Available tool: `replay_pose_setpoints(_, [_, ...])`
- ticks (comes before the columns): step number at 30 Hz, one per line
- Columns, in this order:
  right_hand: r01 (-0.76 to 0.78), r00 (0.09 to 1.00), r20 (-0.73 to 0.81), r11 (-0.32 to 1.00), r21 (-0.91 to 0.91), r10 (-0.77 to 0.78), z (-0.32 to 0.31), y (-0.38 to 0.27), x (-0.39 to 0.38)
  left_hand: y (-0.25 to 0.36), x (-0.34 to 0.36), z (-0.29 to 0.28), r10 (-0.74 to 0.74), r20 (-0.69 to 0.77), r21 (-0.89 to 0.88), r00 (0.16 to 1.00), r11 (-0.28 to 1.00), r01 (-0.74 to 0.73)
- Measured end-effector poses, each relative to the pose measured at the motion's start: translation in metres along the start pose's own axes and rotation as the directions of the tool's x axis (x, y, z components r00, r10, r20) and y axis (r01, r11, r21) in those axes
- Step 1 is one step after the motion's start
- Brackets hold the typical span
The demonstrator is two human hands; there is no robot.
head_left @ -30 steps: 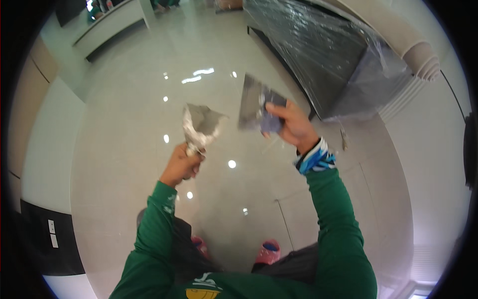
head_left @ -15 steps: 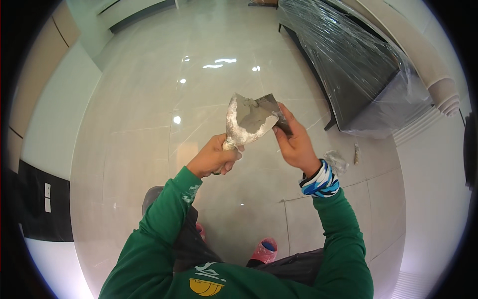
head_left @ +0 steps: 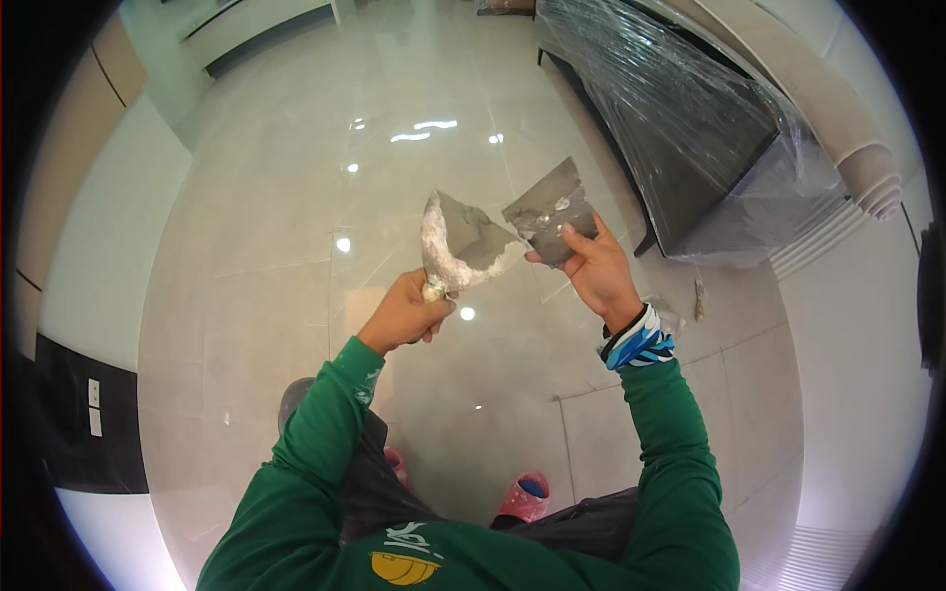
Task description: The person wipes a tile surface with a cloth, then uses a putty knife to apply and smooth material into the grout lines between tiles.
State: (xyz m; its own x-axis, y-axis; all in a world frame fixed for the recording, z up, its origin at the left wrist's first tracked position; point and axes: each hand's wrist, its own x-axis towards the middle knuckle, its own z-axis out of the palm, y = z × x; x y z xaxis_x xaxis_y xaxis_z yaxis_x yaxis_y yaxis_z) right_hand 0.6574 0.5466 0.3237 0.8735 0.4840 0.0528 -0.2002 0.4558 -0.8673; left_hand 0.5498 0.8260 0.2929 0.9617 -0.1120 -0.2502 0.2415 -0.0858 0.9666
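My left hand [head_left: 406, 311] is closed round the short handle of a wide putty knife [head_left: 465, 244]. Its blade points away from me, crusted with whitish dried material along the left and near edges, and grey putty lies across the middle. In my right hand [head_left: 599, 274] is a flat, dark grey scraper plate [head_left: 548, 209], pinched with the thumb on top and fingers beneath. A few pale smears mark the plate's upper face. It is tilted just right of the putty knife, their edges close together; whether they touch, I cannot tell.
A dark cabinet [head_left: 705, 167] wrapped in clear plastic stands on the right, with a rolled beige sheet [head_left: 838, 113] over it. Crumpled plastic [head_left: 666, 317] and a small stick-like item [head_left: 701, 298] lie on the glossy tiles [head_left: 266, 305]. Wall panels [head_left: 113, 227] line the left.
The scraper plate has drawn off the putty knife to the right and turned, so its broad face shows. My left hand has shifted slightly left with the putty knife.
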Motion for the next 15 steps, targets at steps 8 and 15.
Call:
replay_pose_setpoints(8, [-0.065, 0.998, 0.006, 0.965, 0.253, 0.066, 0.013, -0.024, 0.001, 0.004, -0.007, 0.005, -0.029, 0.21, -0.114, 0.977, 0.992, 0.054])
replay_pose_setpoints(15, [-0.209, 0.978, 0.068, 0.938, 0.277, 0.197, 0.025, -0.039, 0.019, 0.036, -0.007, -0.001, -0.05, 0.332, -0.061, 0.942, 0.995, 0.074])
